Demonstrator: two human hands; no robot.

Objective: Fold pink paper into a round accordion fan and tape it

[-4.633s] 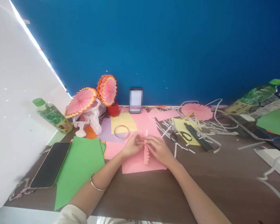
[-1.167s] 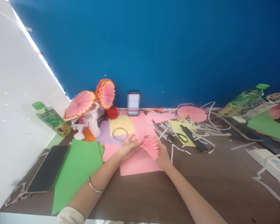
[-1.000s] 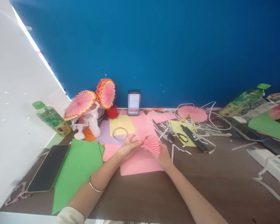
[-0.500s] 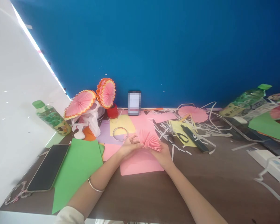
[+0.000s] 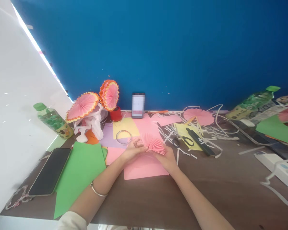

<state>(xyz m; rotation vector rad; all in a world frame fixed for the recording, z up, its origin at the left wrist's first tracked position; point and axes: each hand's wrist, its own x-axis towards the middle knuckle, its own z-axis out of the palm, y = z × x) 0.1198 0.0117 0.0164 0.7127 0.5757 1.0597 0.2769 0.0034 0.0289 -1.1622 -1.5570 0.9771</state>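
Pink fan (image 5: 155, 144) opens up-right, long axis slanting down-right, clamped by fingers of left hand (image 5: 133, 151) and right hand (image 5: 169, 159); bottle labels (image 5: 237, 111) illegible.

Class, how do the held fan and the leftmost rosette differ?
The fan is plain pink; the rosette has yellow and orange edging. The fan is partly spread; the rosette looks round. Left hand and right hand hold the fan; neither touches the rosette. Both are pleated.
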